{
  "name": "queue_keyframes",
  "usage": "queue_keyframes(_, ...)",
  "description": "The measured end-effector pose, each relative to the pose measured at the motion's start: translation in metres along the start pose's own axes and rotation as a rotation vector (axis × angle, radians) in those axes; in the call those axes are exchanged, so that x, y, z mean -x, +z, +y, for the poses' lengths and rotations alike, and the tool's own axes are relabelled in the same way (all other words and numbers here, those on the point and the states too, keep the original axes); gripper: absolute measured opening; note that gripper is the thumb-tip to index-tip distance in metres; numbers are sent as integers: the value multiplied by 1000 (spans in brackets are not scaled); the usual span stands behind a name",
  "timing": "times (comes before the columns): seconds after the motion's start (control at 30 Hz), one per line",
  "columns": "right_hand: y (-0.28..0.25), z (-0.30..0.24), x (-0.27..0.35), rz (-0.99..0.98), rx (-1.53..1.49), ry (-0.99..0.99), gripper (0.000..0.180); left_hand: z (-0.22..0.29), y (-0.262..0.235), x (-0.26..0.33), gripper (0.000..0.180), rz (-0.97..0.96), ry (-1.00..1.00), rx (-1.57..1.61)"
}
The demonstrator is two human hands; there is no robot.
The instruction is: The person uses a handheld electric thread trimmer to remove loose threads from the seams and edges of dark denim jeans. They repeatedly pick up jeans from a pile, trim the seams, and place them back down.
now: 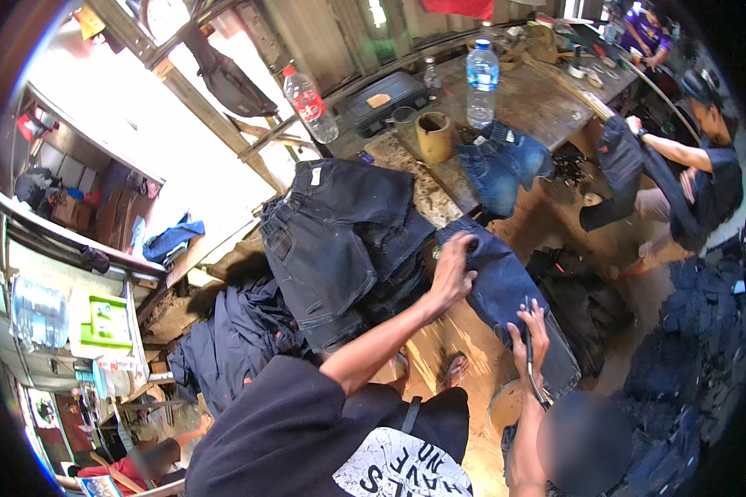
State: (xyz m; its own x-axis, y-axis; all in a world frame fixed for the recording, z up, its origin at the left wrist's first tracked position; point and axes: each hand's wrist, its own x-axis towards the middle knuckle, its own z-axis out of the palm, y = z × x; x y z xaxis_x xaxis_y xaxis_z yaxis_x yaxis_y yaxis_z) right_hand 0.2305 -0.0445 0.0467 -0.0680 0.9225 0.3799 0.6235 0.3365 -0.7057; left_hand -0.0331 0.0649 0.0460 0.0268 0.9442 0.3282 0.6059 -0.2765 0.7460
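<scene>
A navy-blue garment piece (499,282), long like a trouser leg, stretches out in front of me. My left hand (454,272) is closed on its upper left part, with the fingers bent over the cloth. Lower on the right, my right hand (530,331) is at the cloth's near side. A slender dark curved object (532,373) runs along its palm and fingers; its exact kind is hard to make out. Left of my left hand, several black denim shorts (327,248) with pale stitching lie stacked, the top pair spread flat.
Blue denim shorts (506,166), a yellowish cup (433,137) and water bottles (481,83) stand or lie on the wooden bench (547,108). Dark clothes (232,340) are heaped at left, more cloth (680,356) at right. A co-worker (704,157) holds dark trousers at right.
</scene>
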Motion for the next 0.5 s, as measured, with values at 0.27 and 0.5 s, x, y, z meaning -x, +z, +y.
queue_keyframes(0.27, -10, 38, 0, 13, -282, 46, 22, 107, 118, 117, 109, 14, -743, 916)
queue_keyframes(0.5, -60, 65, 14, -89, -274, 71, 31, 103, 115, 120, 109, -93, -798, 543)
